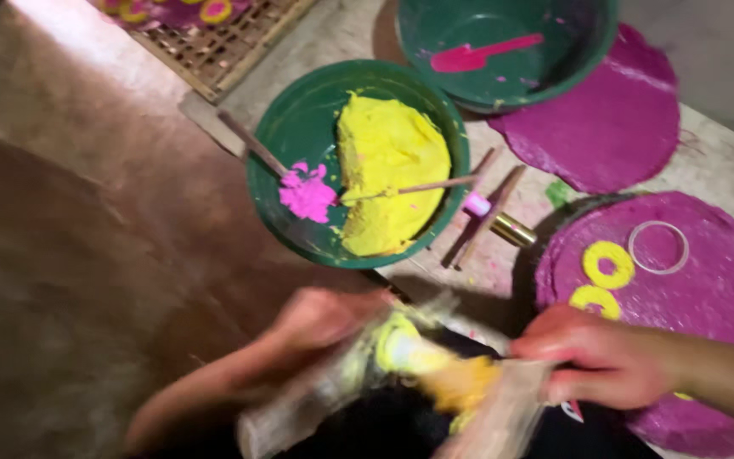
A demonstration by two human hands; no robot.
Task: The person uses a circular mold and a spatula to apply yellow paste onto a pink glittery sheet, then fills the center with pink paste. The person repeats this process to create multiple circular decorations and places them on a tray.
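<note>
Head view, looking down at two bare hands at work over a low surface. The left hand (320, 319), motion-blurred, is curled against the upper end of a clear plastic bag (401, 382) smeared with yellow paste; how tightly its fingers close cannot be told through the blur. The right hand (592, 357) is closed in a narrow grip on the opposite end of the same bag, fingers folded over the crumpled plastic. The bag lies across the bottom centre of the view, between the two hands, with a yellow lump showing inside it. Just above the hands stands a green bowl (299, 127) holding a mound of yellow paste (388, 170) and a small dab of pink paste (306, 194); two thin sticks (252, 143) rest in it, one reaching each colour. A second green bowl (592, 51), at the upper edge, contains a pink spatula (477, 55). To the right lie two round purple discs (613, 119); the nearer one (724, 289) carries two yellow rings (608, 264) and a clear ring (658, 247). A woven mat (214, 42) lies at upper left.
</note>
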